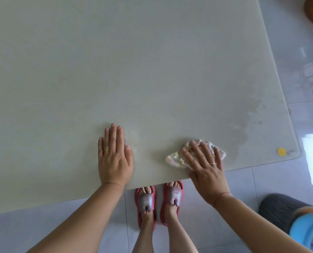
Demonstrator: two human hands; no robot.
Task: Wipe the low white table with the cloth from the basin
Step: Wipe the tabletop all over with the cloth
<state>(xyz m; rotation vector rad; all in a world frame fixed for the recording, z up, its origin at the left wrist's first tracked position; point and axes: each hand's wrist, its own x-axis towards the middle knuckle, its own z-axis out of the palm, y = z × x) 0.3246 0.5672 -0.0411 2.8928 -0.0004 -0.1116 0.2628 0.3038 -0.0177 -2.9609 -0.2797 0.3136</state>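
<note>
At the near edge of the counter (133, 61), over toward its right corner, the cloth (174, 158) sits bunched up under the right hand (205, 170). That hand is laid flat on top of it, fingers spread and pressing down rather than curled round it. The heel of the hand hangs just past the counter's edge, and there's a ring on one finger. The left hand (113, 157) is well apart from the cloth, off to the left. It's palm down on the bare counter, fingers straight and close together, holding nothing, also with a ring.

Past the cloth toward the corner there's a darker, wet-looking patch (247, 125), and a small yellow dot (281, 152) right by the corner. Below the edge, two feet in red slippers (145, 203) stand on the grey tiled floor (272, 179). Bottom right is a dark ribbed round thing (280, 207) with something blue (309, 232) just beside it, and I can't tell what either is.
</note>
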